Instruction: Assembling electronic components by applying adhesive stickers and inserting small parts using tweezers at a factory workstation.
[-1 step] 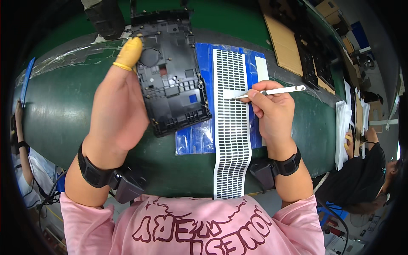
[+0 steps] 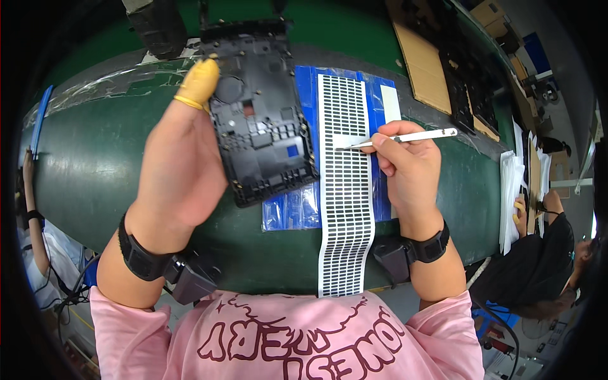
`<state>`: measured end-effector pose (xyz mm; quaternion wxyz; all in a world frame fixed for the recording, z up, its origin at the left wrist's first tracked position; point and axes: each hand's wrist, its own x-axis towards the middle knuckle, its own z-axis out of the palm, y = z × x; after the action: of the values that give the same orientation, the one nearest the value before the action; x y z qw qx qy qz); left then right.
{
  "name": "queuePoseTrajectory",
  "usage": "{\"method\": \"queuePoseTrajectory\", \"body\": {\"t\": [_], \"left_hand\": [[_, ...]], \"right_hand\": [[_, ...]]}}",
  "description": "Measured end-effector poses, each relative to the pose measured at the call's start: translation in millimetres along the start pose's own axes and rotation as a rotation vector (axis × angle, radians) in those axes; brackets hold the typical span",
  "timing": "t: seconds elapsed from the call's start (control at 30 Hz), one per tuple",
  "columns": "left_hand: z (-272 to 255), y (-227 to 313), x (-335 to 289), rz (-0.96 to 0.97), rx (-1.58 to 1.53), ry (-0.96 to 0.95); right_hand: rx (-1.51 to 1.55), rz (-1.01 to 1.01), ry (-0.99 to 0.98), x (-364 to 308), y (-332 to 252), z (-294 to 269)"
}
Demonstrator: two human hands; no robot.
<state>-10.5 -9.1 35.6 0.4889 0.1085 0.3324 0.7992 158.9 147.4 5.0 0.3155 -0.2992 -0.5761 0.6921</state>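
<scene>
My left hand [image 2: 183, 152], with a yellow finger cot on the thumb, grips a black plastic housing [image 2: 259, 120] by its left edge. The housing is tilted and held above the table, its moulded inner side facing up. Between the thumb and fingers of my right hand [image 2: 408, 161] are light-coloured tweezers [image 2: 418, 135]. Their tips reach a bare white patch on a long white sheet [image 2: 345, 215] with rows of small black rectangular pieces. This sheet lies over a blue plastic-covered pad [image 2: 291, 212], and its near end hangs toward me.
A green table [image 2: 114, 171] spreads around the pad. Cardboard [image 2: 421, 63] and black parts [image 2: 459, 88] are at the far right, a dark block [image 2: 158, 28] at the far left. White sheets [image 2: 510, 202] stand at the right edge beside a co-worker; another person's arm [image 2: 35, 221] shows at left.
The housing and my left hand have shifted slightly right and nearer to me. The tweezer tips have moved a little left and down on the white sheet.
</scene>
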Motion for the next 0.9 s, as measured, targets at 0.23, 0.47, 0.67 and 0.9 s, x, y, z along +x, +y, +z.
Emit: {"method": "queuePoseTrajectory", "body": {"t": [0.23, 0.47, 0.67, 0.9], "left_hand": [[18.0, -35.8, -17.1, -0.227, -0.016, -0.086], [21.1, -41.3, -28.6, -0.274, -0.077, -0.137], [27.4, -37.5, -30.2, -0.241, -0.058, -0.117], [26.5, -37.4, -31.7, -0.224, -0.086, -0.151]], "right_hand": [[0.202, -0.121, -0.162, -44.6, -30.7, 12.1], [0.225, -0.061, -0.208, -59.6, -27.4, 26.9], [0.19, -0.06, -0.2, -58.3, -28.2, 29.1], [0.239, -0.033, -0.196, -57.5, -28.6, 31.0]]}}
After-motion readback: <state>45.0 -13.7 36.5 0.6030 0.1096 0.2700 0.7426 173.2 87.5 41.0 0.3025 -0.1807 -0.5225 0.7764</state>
